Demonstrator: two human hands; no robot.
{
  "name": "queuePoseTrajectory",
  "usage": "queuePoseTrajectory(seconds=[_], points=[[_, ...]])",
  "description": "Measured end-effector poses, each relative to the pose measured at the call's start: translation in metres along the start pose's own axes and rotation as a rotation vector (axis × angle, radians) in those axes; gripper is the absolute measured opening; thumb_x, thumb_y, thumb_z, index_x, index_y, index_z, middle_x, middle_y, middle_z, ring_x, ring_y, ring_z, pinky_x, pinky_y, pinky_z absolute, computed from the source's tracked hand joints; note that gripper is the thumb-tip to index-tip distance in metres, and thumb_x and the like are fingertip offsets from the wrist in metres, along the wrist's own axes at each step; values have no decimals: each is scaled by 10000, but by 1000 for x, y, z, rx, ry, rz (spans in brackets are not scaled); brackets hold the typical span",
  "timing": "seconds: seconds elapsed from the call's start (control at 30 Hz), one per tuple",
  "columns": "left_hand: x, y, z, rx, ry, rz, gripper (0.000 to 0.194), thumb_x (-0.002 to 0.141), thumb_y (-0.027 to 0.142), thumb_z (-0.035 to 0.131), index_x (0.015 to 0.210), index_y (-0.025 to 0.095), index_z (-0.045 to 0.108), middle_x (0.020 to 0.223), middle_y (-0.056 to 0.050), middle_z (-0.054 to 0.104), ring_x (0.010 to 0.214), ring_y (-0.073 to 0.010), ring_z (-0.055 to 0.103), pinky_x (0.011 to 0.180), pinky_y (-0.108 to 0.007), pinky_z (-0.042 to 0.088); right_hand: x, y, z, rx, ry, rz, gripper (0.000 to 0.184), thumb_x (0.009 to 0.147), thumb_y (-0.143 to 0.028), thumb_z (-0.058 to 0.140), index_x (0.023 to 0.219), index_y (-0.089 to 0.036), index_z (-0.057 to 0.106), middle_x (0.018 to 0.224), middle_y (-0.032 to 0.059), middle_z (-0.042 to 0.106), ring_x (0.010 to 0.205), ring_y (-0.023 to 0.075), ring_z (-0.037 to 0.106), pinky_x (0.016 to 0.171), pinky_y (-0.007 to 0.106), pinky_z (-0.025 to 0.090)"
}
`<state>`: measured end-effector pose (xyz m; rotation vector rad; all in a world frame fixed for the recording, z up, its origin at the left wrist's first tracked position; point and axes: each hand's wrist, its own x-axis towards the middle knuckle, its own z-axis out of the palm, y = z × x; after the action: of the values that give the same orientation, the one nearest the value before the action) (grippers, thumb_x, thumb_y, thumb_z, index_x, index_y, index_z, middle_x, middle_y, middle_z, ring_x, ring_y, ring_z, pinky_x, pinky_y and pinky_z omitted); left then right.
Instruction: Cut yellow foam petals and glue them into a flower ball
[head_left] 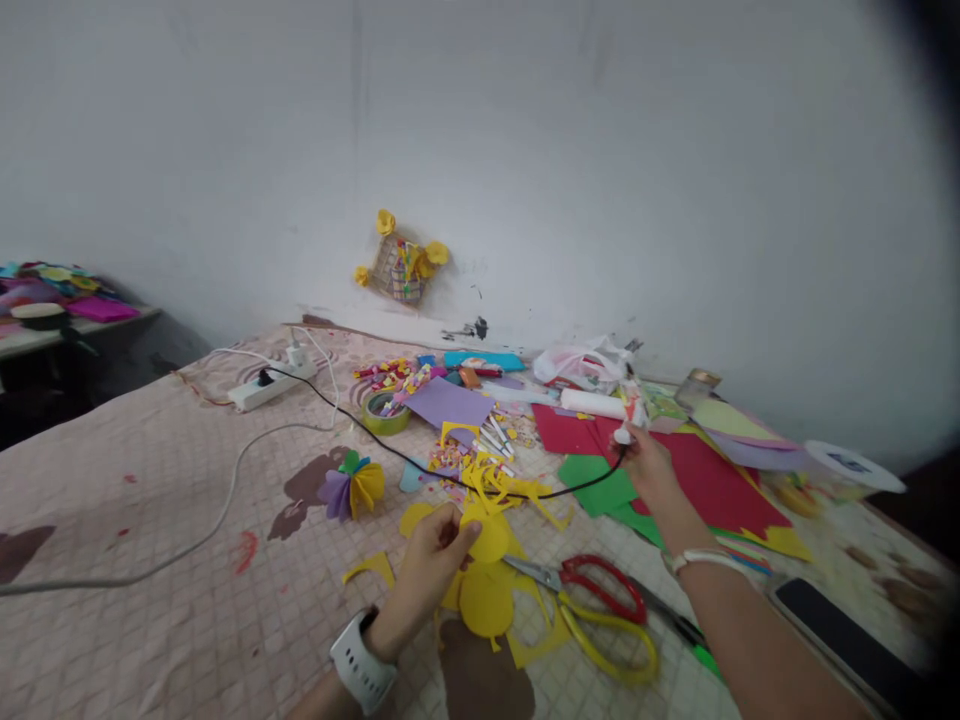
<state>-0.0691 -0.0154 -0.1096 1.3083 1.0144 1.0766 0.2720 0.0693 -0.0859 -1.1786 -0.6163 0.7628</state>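
My left hand (439, 550) is closed, with a yellow paper circle (486, 535) pinched between thumb and fingers. Just below it lies another yellow paper circle (486, 598). My right hand (645, 460) is wrapped around a white corded glue gun (624, 436), whose body is partly hidden by the fingers. A black cord (559, 492) runs from it across the table to a white power strip (274, 385). Scissors (592, 600) with red and yellow handles lie between my forearms, blades pointing toward the left hand. Yellow paper offcuts (491, 478) are scattered beyond the left hand.
A folded paper flower (352, 487) stands left of my left hand. A tape roll (385, 411), purple paper (450, 402), red sheets (705, 480) and green sheets (596, 482) lie farther back. A dark phone (840, 640) sits at the right. A wall (525, 150) closes off the back.
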Motion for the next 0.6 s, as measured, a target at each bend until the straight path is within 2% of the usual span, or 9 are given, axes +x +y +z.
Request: queuePoseTrajectory(seconds=[0.1,0.17,0.27,0.37,0.5,0.6], points=[[0,1,0,1,-4,6,402,709,491,639,561,192,414,500,68,416,427,-98,471,436,-205,358,-18,-17,15,60,-48,-26,273,914,-308,562,1142,-156,572,1108,70,619,891,194,636,746,381,545],[1,3,0,2,-3,14,400,707,493,640,562,190,423,493,65,430,428,-98,471,438,-203,355,-31,-29,25,93,-83,-61,226,914,-330,559,1025,-139,608,951,40,652,756,153,642,658,323,548],[2,5,-1,-3,7,23,395,703,495,642,567,186,438,499,63,444,427,-94,466,440,-203,357,-53,-47,39,126,-125,-170,265,827,-409,640,774,-151,617,683,-7,649,578,126,615,550,264,519],[2,7,-2,-15,26,24,382,710,488,639,575,183,452,519,62,450,435,-92,468,445,-204,366,-77,-61,46,119,-117,-310,258,767,-427,691,763,-181,615,605,-38,647,520,115,590,536,250,497],[2,6,-2,-31,59,30,360,707,483,637,590,182,477,544,59,445,461,-97,464,456,-215,402,-103,-65,47,80,-95,-421,194,730,-323,752,744,-180,622,596,-56,644,532,88,567,575,217,466],[4,4,-2,-45,71,33,344,693,480,644,611,181,495,577,51,451,495,-108,470,466,-228,437,-121,-56,47,69,-161,-375,247,757,-336,717,626,-178,580,499,-58,589,449,79,500,481,211,405]])
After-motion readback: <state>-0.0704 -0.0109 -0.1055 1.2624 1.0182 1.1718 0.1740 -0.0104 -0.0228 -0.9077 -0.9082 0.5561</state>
